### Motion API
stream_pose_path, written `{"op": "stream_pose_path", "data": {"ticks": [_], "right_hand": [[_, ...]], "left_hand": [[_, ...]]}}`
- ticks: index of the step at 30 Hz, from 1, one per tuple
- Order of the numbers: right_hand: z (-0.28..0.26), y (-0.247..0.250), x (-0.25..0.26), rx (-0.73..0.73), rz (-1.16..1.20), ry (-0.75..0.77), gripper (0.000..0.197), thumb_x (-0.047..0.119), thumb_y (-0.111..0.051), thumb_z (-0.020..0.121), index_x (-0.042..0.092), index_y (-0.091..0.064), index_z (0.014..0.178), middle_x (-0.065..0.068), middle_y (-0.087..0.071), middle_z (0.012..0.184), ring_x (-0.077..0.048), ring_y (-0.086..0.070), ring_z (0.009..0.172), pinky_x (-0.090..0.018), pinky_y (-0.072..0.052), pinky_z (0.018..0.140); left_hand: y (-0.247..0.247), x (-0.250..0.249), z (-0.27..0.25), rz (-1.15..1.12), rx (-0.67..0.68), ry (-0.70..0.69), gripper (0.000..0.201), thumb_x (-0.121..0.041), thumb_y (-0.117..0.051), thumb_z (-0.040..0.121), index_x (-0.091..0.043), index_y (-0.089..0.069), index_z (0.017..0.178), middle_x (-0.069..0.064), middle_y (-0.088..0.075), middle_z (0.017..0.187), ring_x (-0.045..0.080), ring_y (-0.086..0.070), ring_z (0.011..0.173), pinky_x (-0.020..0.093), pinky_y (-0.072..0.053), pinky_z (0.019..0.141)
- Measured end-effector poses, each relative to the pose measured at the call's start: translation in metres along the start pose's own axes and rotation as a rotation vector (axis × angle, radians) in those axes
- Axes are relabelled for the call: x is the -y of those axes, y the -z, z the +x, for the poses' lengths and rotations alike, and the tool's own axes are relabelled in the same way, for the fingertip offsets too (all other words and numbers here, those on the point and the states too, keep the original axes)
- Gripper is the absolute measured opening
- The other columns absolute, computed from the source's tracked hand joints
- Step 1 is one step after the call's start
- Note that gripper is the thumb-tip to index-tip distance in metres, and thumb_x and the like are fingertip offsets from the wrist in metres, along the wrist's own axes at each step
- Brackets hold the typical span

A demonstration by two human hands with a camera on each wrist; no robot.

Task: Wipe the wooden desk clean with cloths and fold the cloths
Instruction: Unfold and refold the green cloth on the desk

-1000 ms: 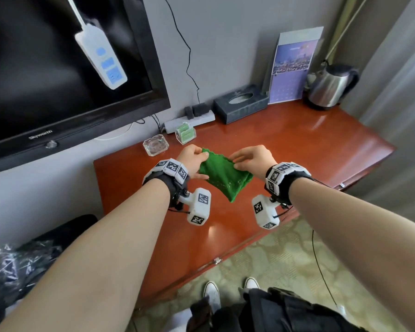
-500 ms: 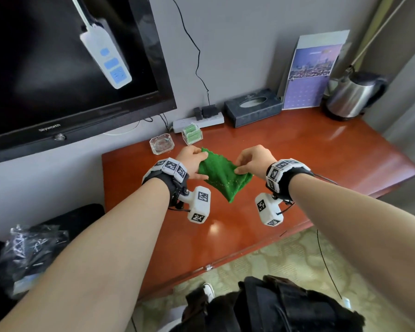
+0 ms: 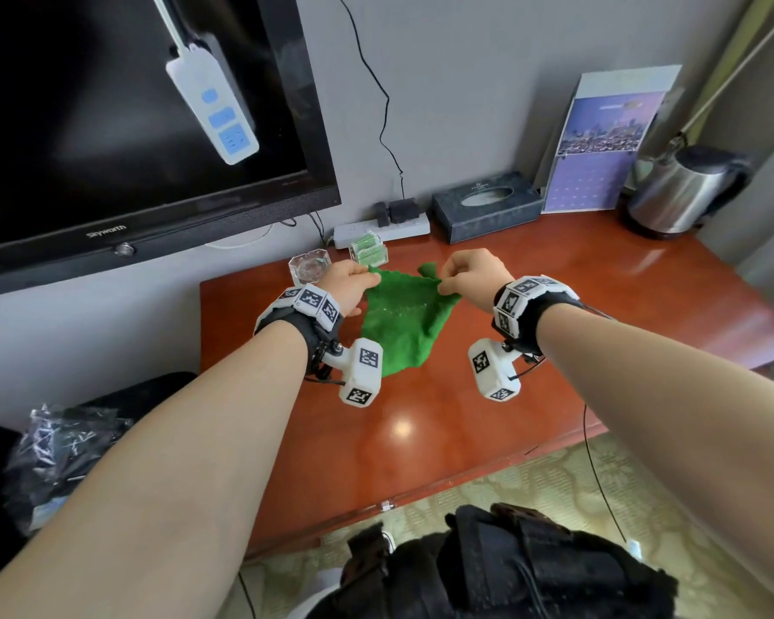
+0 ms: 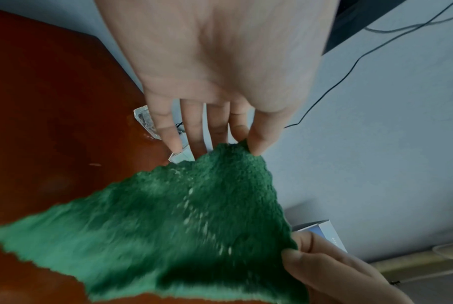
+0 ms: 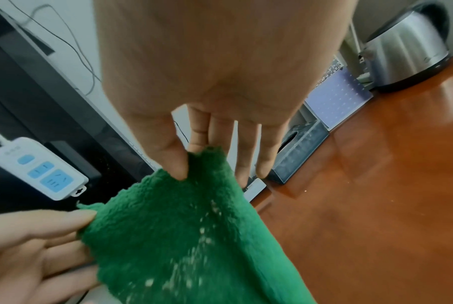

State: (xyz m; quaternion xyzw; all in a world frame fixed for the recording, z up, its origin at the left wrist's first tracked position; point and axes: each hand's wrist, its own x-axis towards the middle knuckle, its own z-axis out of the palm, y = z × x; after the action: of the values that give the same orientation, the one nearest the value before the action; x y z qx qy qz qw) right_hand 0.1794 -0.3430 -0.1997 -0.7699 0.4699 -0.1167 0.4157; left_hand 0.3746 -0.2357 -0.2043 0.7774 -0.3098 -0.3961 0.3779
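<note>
A fluffy green cloth (image 3: 398,321) hangs spread between both hands above the glossy red-brown wooden desk (image 3: 599,297). My left hand (image 3: 349,285) pinches its upper left corner between thumb and forefinger; the same pinch shows in the left wrist view on the cloth (image 4: 194,216). My right hand (image 3: 470,274) pinches the upper right corner, seen close in the right wrist view on the cloth (image 5: 184,226). Pale crumbs speckle the cloth's face. Its lower point droops toward the desk.
At the desk's back stand a glass ashtray (image 3: 309,268), a small green-filled holder (image 3: 368,251), a white power strip (image 3: 380,230), a dark tissue box (image 3: 488,207), a calendar (image 3: 608,149) and a steel kettle (image 3: 684,189). A TV (image 3: 108,127) hangs on the left.
The hands have drawn apart and lifted the cloth, opening it from a folded bundle into a wider spread sheet. The head view has shifted a little.
</note>
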Motion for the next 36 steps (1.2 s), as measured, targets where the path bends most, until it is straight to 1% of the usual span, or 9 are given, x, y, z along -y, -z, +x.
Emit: {"op": "stream_pose_path", "data": {"ticks": [3, 5, 10, 13, 16, 21, 25, 30, 36], "right_hand": [[0.001, 0.001, 0.011, 0.058, 0.106, -0.01, 0.018, 0.007, -0.063, 0.068, 0.02, -0.059, 0.056, 0.006, -0.054, 0.059, -0.017, -0.047, 0.065, -0.027, -0.037, 0.06], [0.002, -0.001, 0.02, 0.121, 0.203, 0.002, 0.022, 0.003, -0.057, 0.065, 0.02, -0.054, 0.052, 0.009, -0.05, 0.054, -0.014, -0.042, 0.061, -0.026, -0.035, 0.058], [0.004, -0.012, 0.036, 0.293, 0.372, -0.118, 0.016, 0.013, -0.057, 0.057, 0.014, -0.057, 0.073, -0.003, -0.054, 0.072, -0.015, -0.051, 0.062, -0.026, -0.046, 0.062], [0.009, -0.017, 0.037, 0.335, 0.463, -0.172, 0.02, 0.01, -0.057, 0.057, 0.01, -0.058, 0.077, -0.007, -0.056, 0.074, -0.019, -0.054, 0.064, -0.028, -0.05, 0.064], [0.017, -0.018, 0.033, 0.333, 0.541, -0.222, 0.024, 0.007, -0.058, 0.056, 0.008, -0.058, 0.08, -0.012, -0.057, 0.079, -0.024, -0.055, 0.069, -0.034, -0.05, 0.071], [0.018, -0.015, 0.034, 0.335, 0.445, -0.309, 0.025, -0.008, -0.039, 0.08, 0.012, -0.052, 0.072, -0.011, -0.048, 0.077, -0.024, -0.047, 0.07, -0.032, -0.041, 0.071], [0.006, -0.02, 0.015, 0.398, 0.613, -0.357, 0.014, 0.0, -0.047, 0.066, 0.011, -0.056, 0.065, -0.011, -0.052, 0.074, -0.027, -0.052, 0.067, -0.033, -0.046, 0.069], [-0.004, -0.038, -0.007, 0.54, 0.684, -0.403, 0.021, -0.005, -0.034, 0.081, 0.007, -0.049, 0.072, -0.01, -0.051, 0.068, -0.025, -0.056, 0.052, -0.025, -0.05, 0.052], [0.015, -0.075, -0.038, 0.467, 0.363, -0.324, 0.019, -0.003, -0.058, 0.08, 0.013, -0.06, 0.07, -0.008, -0.056, 0.068, -0.022, -0.057, 0.06, -0.034, -0.055, 0.065]], "left_hand": [[0.008, -0.001, 0.0, -0.043, 0.015, -0.005, 0.003, -0.02, -0.066, 0.086, -0.019, -0.065, 0.084, 0.007, -0.067, 0.114, 0.019, -0.06, 0.11, 0.038, -0.051, 0.086], [0.011, -0.002, -0.004, -0.087, 0.036, -0.002, 0.01, -0.015, -0.064, 0.083, -0.021, -0.064, 0.075, 0.007, -0.067, 0.12, 0.02, -0.059, 0.114, 0.043, -0.047, 0.094], [0.007, 0.001, -0.01, -0.264, 0.139, 0.073, 0.015, -0.013, -0.055, 0.082, -0.021, -0.067, 0.076, -0.003, -0.072, 0.117, 0.016, -0.06, 0.112, 0.042, -0.042, 0.094], [0.004, 0.004, -0.012, -0.38, 0.154, 0.151, 0.007, -0.015, -0.056, 0.077, -0.015, -0.058, 0.07, 0.003, -0.074, 0.086, 0.024, -0.062, 0.082, 0.038, -0.05, 0.081], [0.001, 0.004, -0.016, -0.404, 0.144, 0.179, 0.015, -0.012, -0.052, 0.085, -0.01, -0.053, 0.07, 0.004, -0.056, 0.061, 0.023, -0.049, 0.057, 0.026, -0.044, 0.056], [-0.001, 0.014, -0.022, -0.437, 0.165, 0.259, 0.018, -0.018, -0.049, 0.089, -0.004, -0.061, 0.086, 0.013, -0.065, 0.082, 0.029, -0.061, 0.069, 0.036, -0.053, 0.072], [-0.006, 0.029, -0.028, -0.431, 0.249, 0.341, 0.029, -0.024, -0.047, 0.089, -0.004, -0.062, 0.102, 0.016, -0.069, 0.099, 0.034, -0.067, 0.088, 0.039, -0.055, 0.079], [-0.017, 0.055, -0.04, -0.443, 0.225, 0.449, 0.02, -0.028, -0.049, 0.084, -0.01, -0.057, 0.087, 0.011, -0.064, 0.084, 0.027, -0.06, 0.063, 0.033, -0.051, 0.067], [-0.025, 0.096, -0.034, -0.383, 0.094, 0.505, 0.028, -0.02, -0.052, 0.097, -0.002, -0.06, 0.118, 0.017, -0.07, 0.107, 0.03, -0.069, 0.083, 0.039, -0.058, 0.071]]}}
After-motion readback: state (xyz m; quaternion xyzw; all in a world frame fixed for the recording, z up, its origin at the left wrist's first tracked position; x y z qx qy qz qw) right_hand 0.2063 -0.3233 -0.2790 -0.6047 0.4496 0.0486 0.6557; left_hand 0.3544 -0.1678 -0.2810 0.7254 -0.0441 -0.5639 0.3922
